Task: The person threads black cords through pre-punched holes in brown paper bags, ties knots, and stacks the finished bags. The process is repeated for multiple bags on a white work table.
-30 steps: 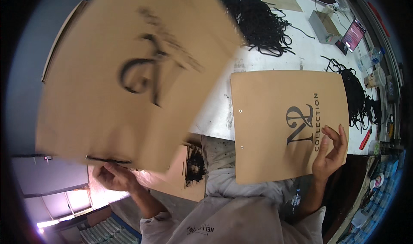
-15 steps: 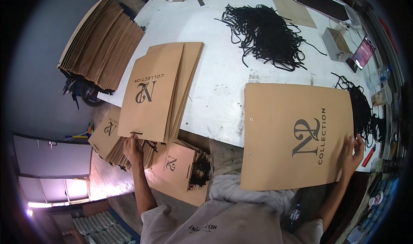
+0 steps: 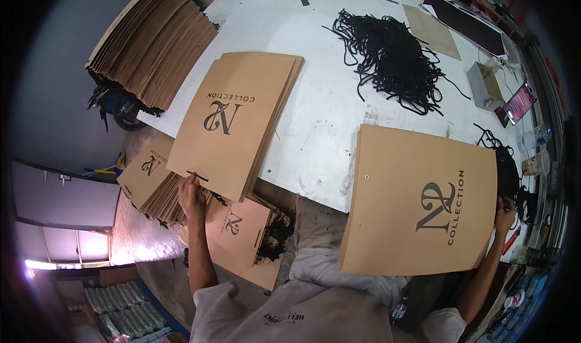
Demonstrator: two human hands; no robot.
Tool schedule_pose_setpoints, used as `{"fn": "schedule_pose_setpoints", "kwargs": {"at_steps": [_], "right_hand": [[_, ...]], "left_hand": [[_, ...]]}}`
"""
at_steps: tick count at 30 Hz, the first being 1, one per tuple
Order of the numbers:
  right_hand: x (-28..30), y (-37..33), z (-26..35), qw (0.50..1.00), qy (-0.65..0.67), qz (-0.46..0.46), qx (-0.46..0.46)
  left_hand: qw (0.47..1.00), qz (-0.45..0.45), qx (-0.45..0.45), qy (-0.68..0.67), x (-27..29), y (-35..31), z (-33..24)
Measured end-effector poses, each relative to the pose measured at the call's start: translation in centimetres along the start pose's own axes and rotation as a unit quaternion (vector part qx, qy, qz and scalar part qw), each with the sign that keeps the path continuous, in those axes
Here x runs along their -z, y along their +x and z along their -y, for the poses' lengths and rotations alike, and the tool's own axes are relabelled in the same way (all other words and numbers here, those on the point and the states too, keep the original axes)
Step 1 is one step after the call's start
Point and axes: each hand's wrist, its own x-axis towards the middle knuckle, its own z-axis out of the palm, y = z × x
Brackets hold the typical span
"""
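Note:
On the table's left side lies a stack of flat brown paper bags (image 3: 260,76) with dark printing. My left hand (image 3: 192,199) is closed on the near edge of the top bag, by its short black cord (image 3: 197,176). To the right, a second stack of brown paper bags (image 3: 387,161), with two small holes along its left side, lies partly over the table's front edge. My right hand (image 3: 506,214) is just past this stack's right edge, at a small bunch of black cords (image 3: 507,161). Its fingers are curled together; whatever they pinch is too small to make out.
A large heap of black cords (image 3: 396,61) lies on the white table (image 3: 321,107). Tall brown bag stacks stand at the far left (image 3: 151,46) and below the table's edge (image 3: 142,167). A phone (image 3: 519,103), a grey box (image 3: 484,85), a cup (image 3: 536,163) and a red cutter (image 3: 511,240) sit at right.
The top bag on the left now lies more evenly over its stack, my left hand still at its edge. My right hand has moved off the right stack's edge to the small cord bunch.

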Motion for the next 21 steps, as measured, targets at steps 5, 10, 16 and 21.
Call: {"fn": "schedule_pose_setpoints", "kwargs": {"at_steps": [5, 10, 16, 21], "right_hand": [[1.2, 0.5, -0.7, 1.0, -0.008, -0.027, 0.013], [5.0, -2.3, 4.8, 0.988, -0.132, -0.071, 0.035], [5.8, -8.2, 16.5, 0.965, 0.164, -0.069, 0.191], [0.7, -14.6, 29.9, 0.891, 0.36, 0.182, 0.209]], "left_hand": [[0.999, 0.011, 0.037, -0.03, -0.7, 0.9, 0.4], [0.995, 0.045, 0.081, 0.038, 1.6, 2.0, -0.1], [0.995, -0.023, 0.074, -0.061, 1.1, 5.9, -9.1], [0.902, 0.096, 0.068, -0.416, -3.8, 7.9, -24.4]]}}
